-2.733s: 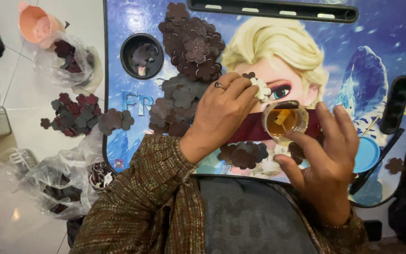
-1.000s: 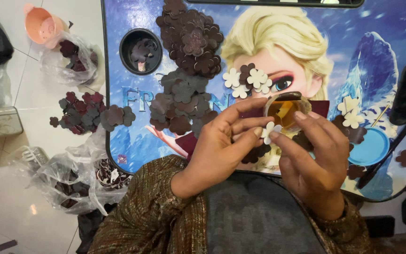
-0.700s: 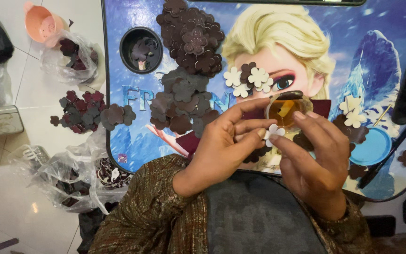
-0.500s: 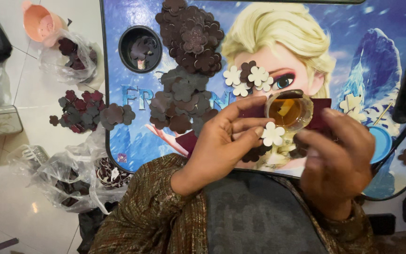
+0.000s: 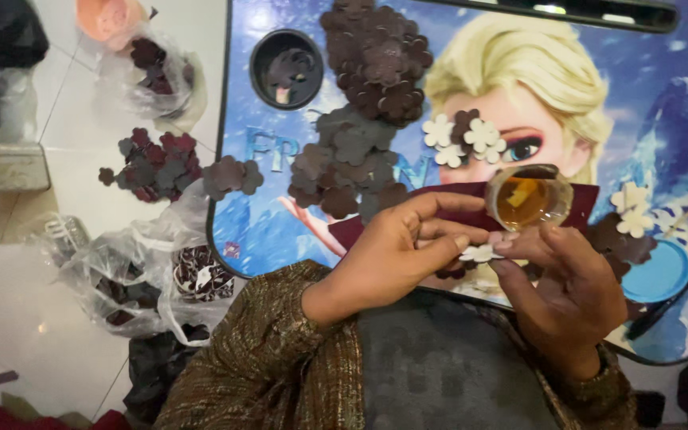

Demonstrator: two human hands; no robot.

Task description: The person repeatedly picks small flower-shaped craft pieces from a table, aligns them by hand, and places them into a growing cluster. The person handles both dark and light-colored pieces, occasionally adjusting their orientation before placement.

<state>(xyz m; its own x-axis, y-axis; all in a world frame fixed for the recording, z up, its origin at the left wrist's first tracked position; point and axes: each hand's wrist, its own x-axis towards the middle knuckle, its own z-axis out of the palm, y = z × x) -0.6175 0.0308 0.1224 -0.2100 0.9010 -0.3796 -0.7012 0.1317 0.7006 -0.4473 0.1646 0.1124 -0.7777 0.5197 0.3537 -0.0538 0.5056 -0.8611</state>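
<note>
Over the table edge, left hand (image 5: 396,255) and right hand (image 5: 571,291), fingertip grip on 1 white flower cutout (image 5: 479,253)

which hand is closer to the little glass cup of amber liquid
Right. The right hand sits just below the glass cup, fingertips nearly under it; the left hand is off to its lower left, pinching a white flower cutout.

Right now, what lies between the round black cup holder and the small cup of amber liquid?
In the head view, heaps of dark brown flower cutouts lie between the black cup holder and the amber cup, with a few white flower cutouts nearer the cup.
</note>
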